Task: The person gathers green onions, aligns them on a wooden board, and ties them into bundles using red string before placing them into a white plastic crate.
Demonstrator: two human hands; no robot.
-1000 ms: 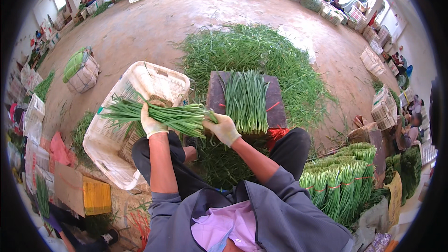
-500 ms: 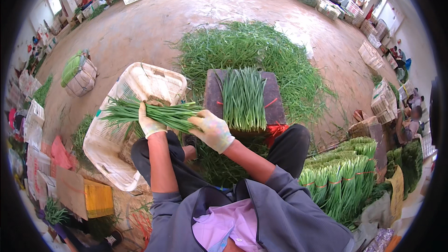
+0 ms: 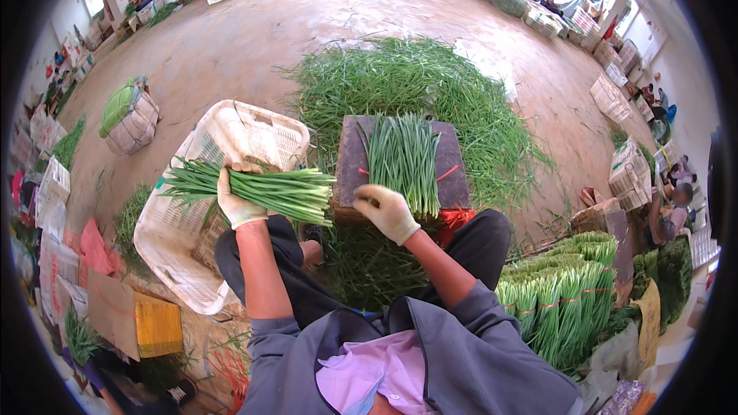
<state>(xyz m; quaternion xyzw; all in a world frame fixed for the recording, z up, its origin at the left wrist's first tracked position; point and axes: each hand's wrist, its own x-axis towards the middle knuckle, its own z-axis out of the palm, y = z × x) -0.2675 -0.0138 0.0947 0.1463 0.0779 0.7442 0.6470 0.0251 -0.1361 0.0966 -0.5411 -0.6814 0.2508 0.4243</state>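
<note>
Brown floor (image 3: 238, 38), green stalks (image 3: 296, 192), in left hand (image 3: 240, 201)

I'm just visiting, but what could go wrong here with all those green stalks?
Only the left hand grips the bunch of stalks, and no band shows around it, so some might slip out, perhaps into the white crate.

The stalks on the dark block could scatter if the right hand, close by, knocked them: the ends of a red band stick out at their sides, apparently not wrapped over the top.
</note>
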